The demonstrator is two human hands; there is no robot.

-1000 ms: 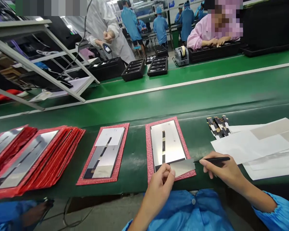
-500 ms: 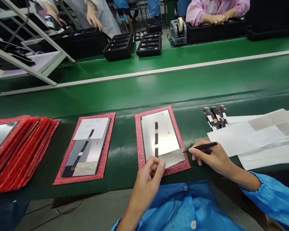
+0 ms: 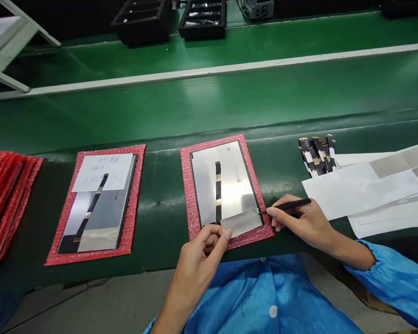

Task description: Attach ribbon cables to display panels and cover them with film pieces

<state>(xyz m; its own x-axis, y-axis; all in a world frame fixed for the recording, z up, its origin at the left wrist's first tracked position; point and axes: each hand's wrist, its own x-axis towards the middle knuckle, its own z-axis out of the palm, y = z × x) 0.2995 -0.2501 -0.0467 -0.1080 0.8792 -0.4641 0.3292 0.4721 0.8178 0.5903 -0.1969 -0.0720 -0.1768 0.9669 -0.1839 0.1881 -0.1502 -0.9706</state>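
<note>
My left hand (image 3: 200,260) pinches the left end of a grey adhesive strip (image 3: 243,222) between thumb and fingers. The strip lies slantwise over the lower edge of a silvery display panel (image 3: 204,181). A black flex cable (image 3: 218,185) runs lengthwise up the panel, its lower end near my left fingers. Closed around black tweezers (image 3: 292,204), my right hand (image 3: 304,225) has their tip at the strip's upper right corner. Pink-red bubble wrap (image 3: 188,185) lies beneath the panel.
Another panel (image 3: 113,208) with a handwritten note (image 3: 102,171) lies on bubble wrap to the left. Beyond it are stacked red bubble-wrap pouches (image 3: 10,204). Several flex cables (image 3: 316,155) and white sheets (image 3: 351,192) are at right. Black trays (image 3: 202,21) stand across the green bench (image 3: 160,111).
The view has tilted down and shifted, so the people across the bench are out of sight. The strip now lies closer against the panel's lower edge; both hands keep their holds.
</note>
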